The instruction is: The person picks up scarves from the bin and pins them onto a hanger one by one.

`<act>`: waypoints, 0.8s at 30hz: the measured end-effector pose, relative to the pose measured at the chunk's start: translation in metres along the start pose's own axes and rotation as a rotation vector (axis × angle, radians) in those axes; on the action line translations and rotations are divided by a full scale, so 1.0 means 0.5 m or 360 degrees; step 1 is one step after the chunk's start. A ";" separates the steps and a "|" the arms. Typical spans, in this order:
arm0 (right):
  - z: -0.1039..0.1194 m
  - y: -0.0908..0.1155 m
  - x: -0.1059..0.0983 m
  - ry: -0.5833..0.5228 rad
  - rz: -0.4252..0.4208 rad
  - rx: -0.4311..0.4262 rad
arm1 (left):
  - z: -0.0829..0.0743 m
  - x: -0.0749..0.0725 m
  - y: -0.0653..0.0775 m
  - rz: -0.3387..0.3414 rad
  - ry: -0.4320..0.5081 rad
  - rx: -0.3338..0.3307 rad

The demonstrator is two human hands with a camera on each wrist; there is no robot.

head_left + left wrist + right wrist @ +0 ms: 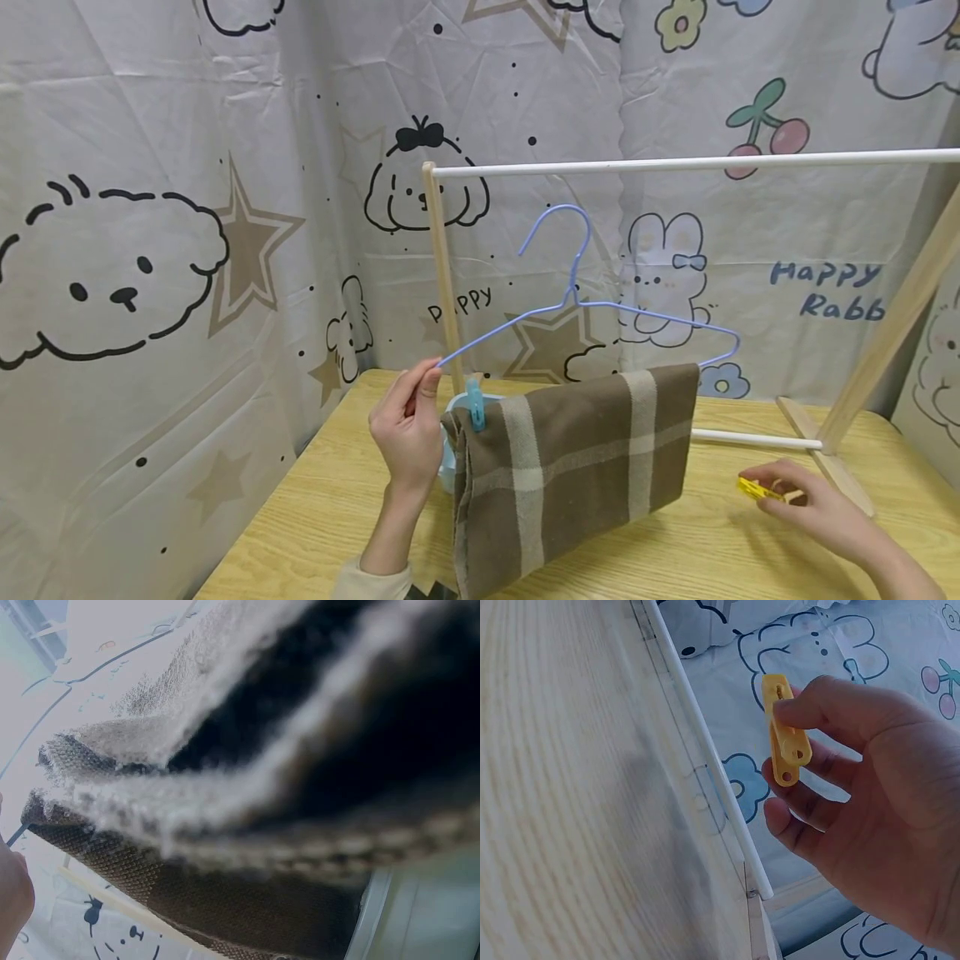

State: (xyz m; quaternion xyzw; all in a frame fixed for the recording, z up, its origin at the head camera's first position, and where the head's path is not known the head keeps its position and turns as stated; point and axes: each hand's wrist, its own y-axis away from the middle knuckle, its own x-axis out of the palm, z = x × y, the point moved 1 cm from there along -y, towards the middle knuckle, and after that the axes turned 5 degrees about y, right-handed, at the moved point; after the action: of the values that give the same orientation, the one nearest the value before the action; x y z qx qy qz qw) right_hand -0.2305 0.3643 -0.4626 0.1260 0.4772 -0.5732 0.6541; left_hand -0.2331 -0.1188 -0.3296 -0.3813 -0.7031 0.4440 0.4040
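Note:
My left hand (pixel 408 425) pinches the left corner of a blue wire hanger (pixel 573 296), holding it up off the table. Folded over the hanger's lower bar hangs a brown cloth (pixel 577 458) with pale stripes. A light-blue clothespin (pixel 476 406) grips the cloth near its upper left corner. Close up in the left wrist view are the folded layers of the cloth (pixel 225 900). Over the table at the right, my right hand (pixel 821 508) pinches a yellow clothespin (pixel 786 731) between thumb and fingers, apart from the cloth.
Behind the hanger stands a rack with a white top rail (pixel 675 165) and wooden legs. Its lower white rail (pixel 757 438) runs near the tabletop. A light-blue basket (pixel 447 471) sits partly hidden behind the cloth on the wooden table (pixel 300 517). Printed curtains (pixel 150 433) surround the table.

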 end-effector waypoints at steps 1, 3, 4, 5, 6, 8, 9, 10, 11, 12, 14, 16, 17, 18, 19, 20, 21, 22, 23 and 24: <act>0.003 -0.001 -0.002 -0.0003 -0.0007 0.0003 | 0.000 0.000 0.000 0.0003 0.0002 0.0003; 0.009 -0.003 -0.005 -0.0021 -0.0029 0.0020 | 0.001 0.000 0.000 0.0008 0.0008 0.0014; 0.012 -0.004 -0.007 -0.0036 -0.0046 0.0023 | 0.002 0.000 0.000 0.0011 0.0010 0.0019; 0.016 -0.004 -0.008 -0.0053 -0.0065 0.0018 | 0.002 0.000 0.000 0.0013 0.0012 0.0026; 0.021 -0.005 -0.010 -0.0060 -0.0094 0.0006 | 0.002 0.000 -0.001 0.0014 0.0016 0.0034; 0.030 -0.007 -0.014 -0.0051 -0.0165 -0.0019 | 0.002 0.000 -0.001 0.0016 0.0017 0.0040; 0.035 -0.009 -0.016 -0.0031 -0.0198 -0.0023 | 0.002 0.001 -0.001 0.0017 0.0017 0.0042; 0.039 -0.011 -0.018 -0.0009 -0.0234 -0.0029 | 0.002 0.001 -0.001 0.0016 0.0017 0.0043; 0.044 -0.013 -0.021 0.0015 -0.0262 -0.0028 | 0.002 0.001 -0.001 0.0016 0.0017 0.0046; 0.049 -0.014 -0.024 0.0034 -0.0279 -0.0015 | 0.002 0.001 -0.001 0.0015 0.0018 0.0047; 0.058 -0.017 -0.029 0.0034 -0.0292 0.0031 | 0.001 0.001 -0.001 0.0015 0.0022 0.0046; 0.067 -0.020 -0.034 -0.0036 -0.0302 0.0090 | 0.001 0.002 -0.001 0.0016 0.0022 0.0047; 0.071 -0.020 -0.036 -0.0077 -0.0307 0.0125 | 0.001 0.002 -0.001 0.0017 0.0024 0.0046; 0.075 -0.020 -0.038 -0.0123 -0.0321 0.0156 | 0.001 0.001 -0.001 0.0019 0.0026 0.0044; 0.079 -0.021 -0.039 -0.0170 -0.0344 0.0183 | 0.001 0.002 -0.001 0.0021 0.0027 0.0043; 0.083 -0.022 -0.041 -0.0221 -0.0370 0.0210 | 0.001 0.002 -0.002 0.0021 0.0027 0.0044; 0.086 -0.022 -0.042 -0.0255 -0.0401 0.0237 | 0.001 0.001 -0.002 0.0021 0.0026 0.0045; 0.089 -0.023 -0.044 -0.0272 -0.0431 0.0257 | 0.001 0.001 -0.002 0.0021 0.0028 0.0045; 0.091 -0.024 -0.046 -0.0296 -0.0458 0.0280 | 0.001 0.001 -0.002 0.0021 0.0031 0.0045; 0.093 -0.026 -0.048 -0.0325 -0.0485 0.0298 | 0.001 0.001 -0.002 0.0021 0.0032 0.0045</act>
State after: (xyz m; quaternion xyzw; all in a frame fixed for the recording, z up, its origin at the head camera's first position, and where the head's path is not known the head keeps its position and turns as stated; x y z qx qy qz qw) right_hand -0.2165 0.3420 -0.4155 0.0540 0.3665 -0.7172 0.5902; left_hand -0.2339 -0.1186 -0.3289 -0.3847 -0.6901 0.4526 0.4134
